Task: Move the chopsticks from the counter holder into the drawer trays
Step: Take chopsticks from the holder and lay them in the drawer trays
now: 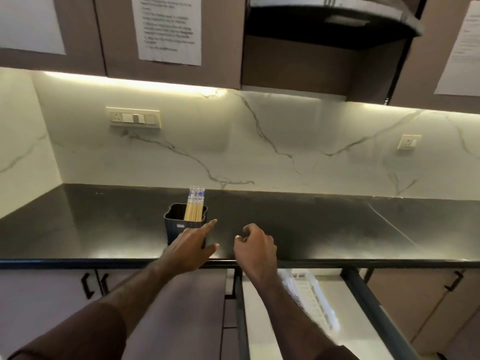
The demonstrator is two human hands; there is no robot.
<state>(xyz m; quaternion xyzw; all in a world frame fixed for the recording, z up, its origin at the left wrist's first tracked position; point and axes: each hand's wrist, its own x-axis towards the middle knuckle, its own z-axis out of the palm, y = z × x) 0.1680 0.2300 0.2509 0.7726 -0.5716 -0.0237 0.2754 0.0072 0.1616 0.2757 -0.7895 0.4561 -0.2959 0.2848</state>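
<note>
A dark square holder stands on the black counter near its front edge. Several wooden chopsticks with blue-and-white tops lean upright in its right side. My left hand reaches toward the holder's front right corner, fingers spread and forefinger extended, holding nothing. My right hand hovers over the counter edge to the right of the holder, fingers loosely curled and empty. Below the counter an open drawer shows a white slotted tray, partly hidden by my right forearm.
A marble backsplash with a switch panel and a socket rises behind the counter. Upper cabinets carry paper notices; a range hood hangs at top right. Closed lower cabinet doors with black handles flank the drawer.
</note>
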